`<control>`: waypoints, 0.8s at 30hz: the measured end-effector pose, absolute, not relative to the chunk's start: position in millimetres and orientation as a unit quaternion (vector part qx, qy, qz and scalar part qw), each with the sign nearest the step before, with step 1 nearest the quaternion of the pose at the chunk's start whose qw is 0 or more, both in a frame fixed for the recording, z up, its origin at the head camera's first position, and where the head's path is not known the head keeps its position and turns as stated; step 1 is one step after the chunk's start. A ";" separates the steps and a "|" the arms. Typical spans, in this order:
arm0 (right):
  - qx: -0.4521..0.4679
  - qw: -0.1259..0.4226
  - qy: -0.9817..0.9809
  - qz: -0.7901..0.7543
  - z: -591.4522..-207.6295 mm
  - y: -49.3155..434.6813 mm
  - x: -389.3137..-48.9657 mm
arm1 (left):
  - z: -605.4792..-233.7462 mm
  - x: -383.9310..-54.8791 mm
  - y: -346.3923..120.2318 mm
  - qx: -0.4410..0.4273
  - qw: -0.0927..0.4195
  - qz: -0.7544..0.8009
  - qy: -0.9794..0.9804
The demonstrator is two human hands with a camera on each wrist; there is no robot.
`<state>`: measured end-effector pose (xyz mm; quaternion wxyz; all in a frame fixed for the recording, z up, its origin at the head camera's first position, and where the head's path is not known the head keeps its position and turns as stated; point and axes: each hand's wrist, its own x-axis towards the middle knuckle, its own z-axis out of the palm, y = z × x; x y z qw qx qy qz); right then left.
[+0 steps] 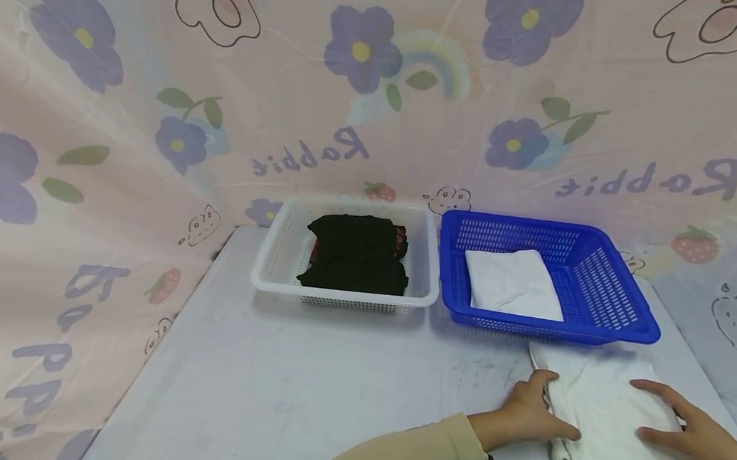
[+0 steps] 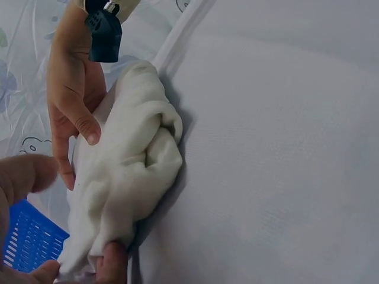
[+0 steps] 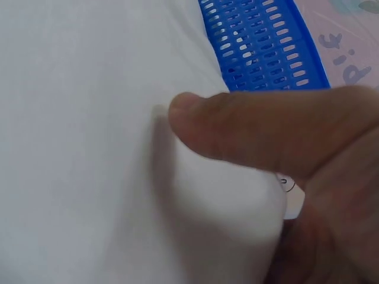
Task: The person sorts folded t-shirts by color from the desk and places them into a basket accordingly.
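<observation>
A folded white cloth (image 1: 612,405) lies at the front right, its thick layered edge bunched in the left wrist view. My left hand (image 1: 525,415) holds its left side; the thumb lies over the top and other fingertips (image 2: 112,263) tuck in at the folded edge. On the opposite side my right hand (image 1: 686,421) grips the cloth's margin. Its thumb (image 3: 237,127) lies across the upper face in the right wrist view, while the other fingers are largely hidden behind the cloth there.
Just beyond the cloth stands a blue basket (image 1: 610,291) with a folded white piece (image 1: 513,284) inside. To its left, a white basket (image 1: 268,265) holds dark folded clothing (image 1: 354,256). A patterned curtain (image 1: 296,114) backs the white-covered table (image 1: 276,379).
</observation>
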<state>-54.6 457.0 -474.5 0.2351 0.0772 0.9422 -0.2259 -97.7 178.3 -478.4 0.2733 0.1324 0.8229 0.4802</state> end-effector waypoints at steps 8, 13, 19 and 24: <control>0.116 0.273 0.919 -0.261 -488.6 461.3 -48.6 | -486.8 -93.9 177.1 0.168 0.313 0.480 0.802; 0.122 0.277 0.915 -0.265 -488.5 459.9 -49.1 | -488.8 -93.5 176.8 0.178 0.321 0.484 0.795; 0.103 0.250 0.931 -0.244 -479.3 456.5 -50.9 | -489.9 -93.7 177.2 0.199 0.308 0.499 0.785; 0.095 0.226 0.936 -0.252 -474.0 451.2 -51.3 | -493.1 -92.2 179.0 0.207 0.283 0.500 0.792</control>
